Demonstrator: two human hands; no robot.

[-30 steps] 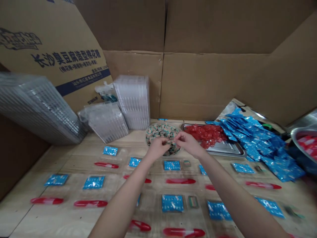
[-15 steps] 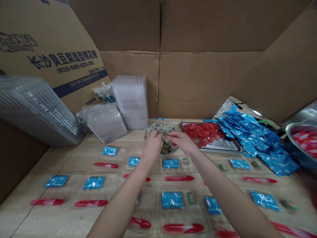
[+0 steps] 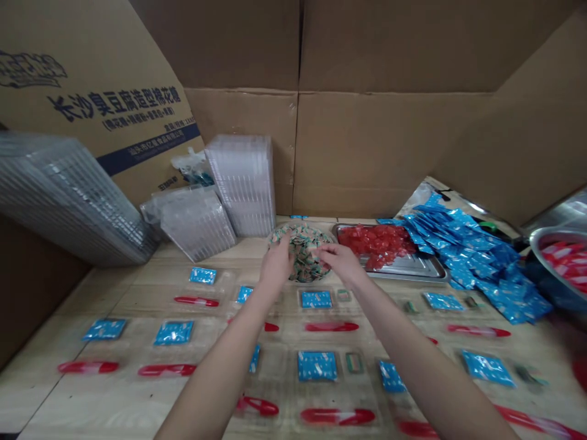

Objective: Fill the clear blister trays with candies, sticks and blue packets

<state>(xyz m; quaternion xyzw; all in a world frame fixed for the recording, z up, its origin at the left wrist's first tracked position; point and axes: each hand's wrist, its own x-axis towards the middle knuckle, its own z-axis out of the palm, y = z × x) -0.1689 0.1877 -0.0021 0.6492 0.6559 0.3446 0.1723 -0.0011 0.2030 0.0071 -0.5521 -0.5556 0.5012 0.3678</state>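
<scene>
A round bowl heaped with small green-and-tan sachets [image 3: 305, 253] stands at the middle back of the table. At its left side is my left hand [image 3: 276, 264], fingers curled down against the sachets; what they hold, if anything, is hidden. My right hand [image 3: 342, 261] is over the bowl's right side, thumb and fingertips pinched on a small pale sachet [image 3: 314, 251]. Nearer to me lie clear plastic trays [image 3: 337, 391] in rows. Many contain a blue packet [image 3: 317, 365] and a red plastic piece [image 3: 338, 417]; some have a small green-edged sachet [image 3: 354, 363] too.
Right of the bowl is a metal tray [image 3: 419, 267] with red wrapped pieces [image 3: 378, 243], then a pile of blue packets [image 3: 468, 250] and a basin [image 3: 541, 263] of red pieces. Stacked clear trays [image 3: 241, 186] stand at the back left before a printed cardboard sheet [image 3: 119, 79].
My hands have moved apart over the bowl: the left has shifted slightly left and down, uncovering sachets between them. A pale sachet now shows at my right fingertips.
</scene>
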